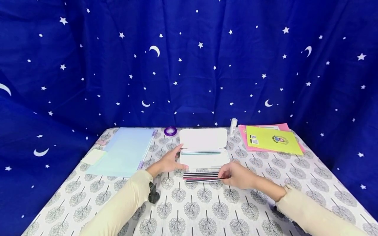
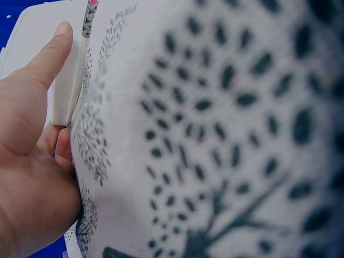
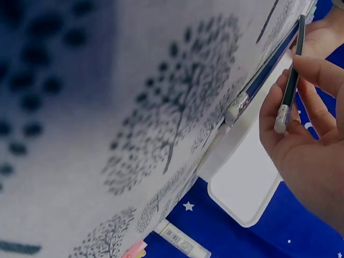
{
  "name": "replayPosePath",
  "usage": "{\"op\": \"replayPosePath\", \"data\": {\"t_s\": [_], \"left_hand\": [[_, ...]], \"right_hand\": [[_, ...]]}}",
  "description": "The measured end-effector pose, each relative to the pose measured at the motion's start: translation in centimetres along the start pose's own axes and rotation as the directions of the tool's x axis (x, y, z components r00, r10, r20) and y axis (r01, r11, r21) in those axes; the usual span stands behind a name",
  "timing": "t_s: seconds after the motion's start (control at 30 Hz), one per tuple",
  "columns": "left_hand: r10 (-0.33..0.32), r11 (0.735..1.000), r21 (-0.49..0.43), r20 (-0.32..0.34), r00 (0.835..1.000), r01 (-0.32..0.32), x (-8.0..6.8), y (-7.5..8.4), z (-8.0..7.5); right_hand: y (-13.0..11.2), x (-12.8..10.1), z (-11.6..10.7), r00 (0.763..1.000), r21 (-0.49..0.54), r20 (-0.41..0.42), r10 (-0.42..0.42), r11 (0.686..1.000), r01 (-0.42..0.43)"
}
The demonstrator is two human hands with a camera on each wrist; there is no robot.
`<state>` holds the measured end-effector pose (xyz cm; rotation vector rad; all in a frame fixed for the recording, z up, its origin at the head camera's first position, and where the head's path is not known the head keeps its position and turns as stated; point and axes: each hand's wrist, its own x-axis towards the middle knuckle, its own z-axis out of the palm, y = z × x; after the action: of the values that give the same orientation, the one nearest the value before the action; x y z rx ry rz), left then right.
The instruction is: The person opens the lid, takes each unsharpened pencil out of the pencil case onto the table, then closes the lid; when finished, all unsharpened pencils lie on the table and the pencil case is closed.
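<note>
A white pencil case [image 1: 204,160] lies open mid-table, its lid [image 1: 203,139] folded back and a teal pencil [image 1: 200,152] inside. My left hand [image 1: 175,159] grips the case's left end, thumb [image 2: 49,54] pressed flat on its edge [image 2: 65,97]. Several dark and pink pencils [image 1: 200,176] lie in a row just in front of the case. At their right end my right hand [image 1: 226,176] pinches one dark pencil [image 3: 292,75] between thumb and fingers, its eraser end [image 3: 281,119] raised off the cloth. A blue pencil [image 3: 266,72] lies on the table beside it.
A pale blue binder [image 1: 125,150] and a yellow sticky pad [image 1: 94,156] lie at the left. At the back are a purple tape roll [image 1: 170,131] and a glue stick [image 1: 233,126]. A yellow booklet [image 1: 273,140] on pink paper [image 1: 243,135] lies back right. Starry blue cloth hangs behind.
</note>
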<state>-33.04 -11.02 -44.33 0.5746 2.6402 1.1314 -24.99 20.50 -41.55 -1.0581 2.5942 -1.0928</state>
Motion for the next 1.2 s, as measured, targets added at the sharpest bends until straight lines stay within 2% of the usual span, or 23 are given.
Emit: {"op": "replayPosePath", "data": {"t_s": [0.17,0.47,0.77,1.2], "left_hand": [[0.001,1.000,0.001,-0.001,1.000,-0.001,0.1,-0.1,0.0],[-0.001,1.000,-0.002,0.000,1.000,0.001,0.1,-0.3,0.0],[-0.001,1.000,0.004,0.001,1.000,0.001,0.2,-0.2,0.1],[-0.002,1.000,0.020,0.001,1.000,0.002,0.1,-0.2,0.0]], "right_hand": [[-0.1,0.1,0.3,1.000,-0.036,-0.010,-0.014,0.999,0.014],[-0.1,0.1,0.5,0.999,-0.089,0.003,0.046,0.995,-0.045],[0.1,-0.5,-0.2,1.000,-0.175,-0.006,0.013,0.984,-0.014],[1.0,-1.4,-1.0,0.996,-0.166,-0.025,0.086,0.982,-0.089]]}}
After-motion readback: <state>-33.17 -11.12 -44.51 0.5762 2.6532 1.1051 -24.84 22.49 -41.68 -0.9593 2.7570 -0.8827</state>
